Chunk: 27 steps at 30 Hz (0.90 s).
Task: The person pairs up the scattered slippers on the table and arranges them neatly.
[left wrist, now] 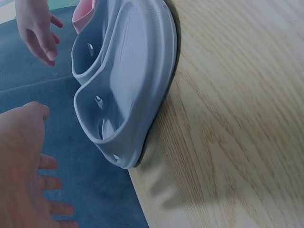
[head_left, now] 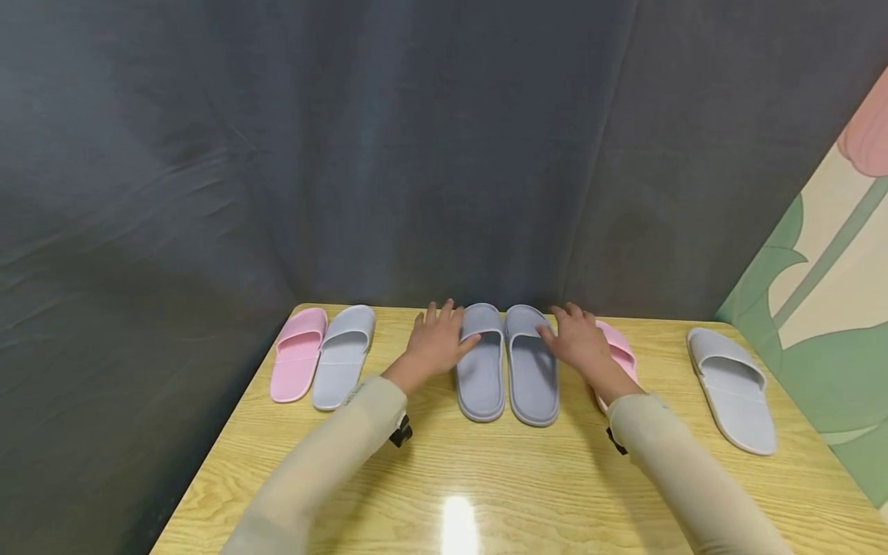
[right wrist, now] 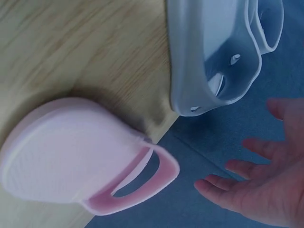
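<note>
Fingers spread, holding nothing: my left hand [head_left: 433, 344] hovers by the left grey slipper [head_left: 481, 385], my right hand [head_left: 581, 341] by the right grey slipper [head_left: 535, 389]. They're side by side at the wooden table's [head_left: 541, 486] far edge; I'd nudge evenly, clearing the pink slipper [head_left: 617, 344].

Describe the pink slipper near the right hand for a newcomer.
In the head view, on the table, find the central grey slippers. Just right, partly behind the right wrist, lies the pink slipper. Colour sets it apart: the far-right slipper is grey too.
</note>
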Motion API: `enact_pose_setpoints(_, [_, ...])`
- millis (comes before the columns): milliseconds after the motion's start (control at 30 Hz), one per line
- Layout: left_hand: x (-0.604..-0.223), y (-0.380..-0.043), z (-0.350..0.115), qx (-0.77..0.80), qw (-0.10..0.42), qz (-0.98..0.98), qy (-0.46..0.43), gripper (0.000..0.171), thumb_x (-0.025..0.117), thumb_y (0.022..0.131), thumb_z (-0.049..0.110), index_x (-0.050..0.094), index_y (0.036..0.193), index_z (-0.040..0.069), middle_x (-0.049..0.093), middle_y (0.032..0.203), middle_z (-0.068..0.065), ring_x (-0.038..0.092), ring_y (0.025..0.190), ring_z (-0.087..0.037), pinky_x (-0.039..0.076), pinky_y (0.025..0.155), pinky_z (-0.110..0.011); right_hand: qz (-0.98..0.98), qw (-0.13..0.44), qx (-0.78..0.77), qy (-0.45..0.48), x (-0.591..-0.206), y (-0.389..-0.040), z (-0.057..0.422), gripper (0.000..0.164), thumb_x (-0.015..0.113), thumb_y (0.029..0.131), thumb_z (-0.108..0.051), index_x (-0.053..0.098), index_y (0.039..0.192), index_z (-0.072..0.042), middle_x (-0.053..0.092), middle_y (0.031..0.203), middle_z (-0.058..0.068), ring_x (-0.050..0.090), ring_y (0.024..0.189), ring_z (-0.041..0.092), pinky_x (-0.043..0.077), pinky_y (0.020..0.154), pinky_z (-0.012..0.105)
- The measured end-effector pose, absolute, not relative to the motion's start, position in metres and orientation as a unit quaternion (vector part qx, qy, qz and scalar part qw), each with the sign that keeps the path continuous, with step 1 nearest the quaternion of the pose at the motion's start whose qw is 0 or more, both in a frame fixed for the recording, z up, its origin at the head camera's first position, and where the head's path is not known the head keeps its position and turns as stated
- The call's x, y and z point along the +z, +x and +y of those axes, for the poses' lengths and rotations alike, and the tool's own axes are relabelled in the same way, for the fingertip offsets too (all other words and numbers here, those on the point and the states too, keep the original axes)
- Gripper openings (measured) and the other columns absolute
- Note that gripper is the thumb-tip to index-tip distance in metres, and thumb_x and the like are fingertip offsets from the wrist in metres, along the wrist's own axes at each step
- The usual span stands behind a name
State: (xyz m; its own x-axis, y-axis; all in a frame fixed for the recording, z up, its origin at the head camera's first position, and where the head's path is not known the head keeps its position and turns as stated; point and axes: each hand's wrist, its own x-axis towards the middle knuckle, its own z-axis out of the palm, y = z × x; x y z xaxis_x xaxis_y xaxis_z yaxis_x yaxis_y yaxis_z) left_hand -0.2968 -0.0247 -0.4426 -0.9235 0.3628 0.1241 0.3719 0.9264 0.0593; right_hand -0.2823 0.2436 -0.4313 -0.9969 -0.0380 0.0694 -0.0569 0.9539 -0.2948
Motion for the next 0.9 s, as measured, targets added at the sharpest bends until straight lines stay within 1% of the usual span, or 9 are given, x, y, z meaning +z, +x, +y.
enact_pose_setpoints(300, [-0.439, -0.293, -0.040, -0.056, 0.041, -0.981, -0.182, 0.075, 0.040, 0.101, 0.064, 0.038, 0.156, 0.013, 0.031, 0.164, -0.013, 0.026, 0.149, -0.044, 0.027, 0.116, -0.060, -0.989, 0.036, 0.144, 0.021, -0.433, -0.277, 0.258, 0.065, 0.053, 0.101, -0.043, 0.044, 0.148, 0.002, 0.031, 0.155, 0.034, 0.029, 0.140, 0.058, 0.034, 0.104, 0.071])
enact_pose_setpoints(467, [-0.438, -0.292, -0.048, -0.066, 0.042, -0.982, -0.173, 0.073, 0.043, 0.102, 0.061, 0.038, 0.156, 0.012, 0.030, 0.164, -0.013, 0.025, 0.149, -0.044, 0.026, 0.117, -0.060, -0.990, 0.037, 0.138, 0.018, -0.429, -0.273, 0.264, 0.065, 0.053, 0.102, -0.042, 0.042, 0.149, 0.001, 0.029, 0.156, 0.033, 0.028, 0.140, 0.057, 0.034, 0.103, 0.073])
enact_pose_setpoints(633, [-0.436, -0.292, -0.058, -0.061, 0.050, -0.983, -0.165, 0.074, 0.042, 0.101, 0.062, 0.038, 0.156, 0.013, 0.030, 0.164, -0.013, 0.026, 0.149, -0.044, 0.026, 0.117, -0.060, -0.990, 0.046, 0.134, 0.016, -0.428, -0.271, 0.271, 0.064, 0.053, 0.102, -0.040, 0.043, 0.148, 0.002, 0.029, 0.155, 0.034, 0.028, 0.139, 0.058, 0.036, 0.102, 0.072])
enact_pose_setpoints(767, [-0.435, -0.292, -0.065, -0.068, 0.046, -0.984, -0.161, 0.076, 0.040, 0.101, 0.064, 0.037, 0.157, 0.013, 0.029, 0.164, -0.013, 0.024, 0.150, -0.044, 0.025, 0.117, -0.061, -0.989, 0.059, 0.134, 0.014, -0.429, -0.269, 0.278, 0.063, 0.055, 0.101, -0.039, 0.045, 0.146, 0.003, 0.031, 0.154, 0.035, 0.030, 0.138, 0.059, 0.037, 0.100, 0.072])
enact_pose_setpoints(900, [-0.435, -0.292, -0.072, -0.070, 0.045, -0.984, -0.155, 0.076, 0.040, 0.102, 0.063, 0.036, 0.157, 0.012, 0.028, 0.165, -0.013, 0.023, 0.150, -0.044, 0.024, 0.118, -0.060, -0.988, 0.065, 0.139, 0.015, -0.427, -0.266, 0.284, 0.062, 0.055, 0.100, -0.037, 0.044, 0.146, 0.004, 0.030, 0.153, 0.036, 0.029, 0.137, 0.061, 0.035, 0.100, 0.074])
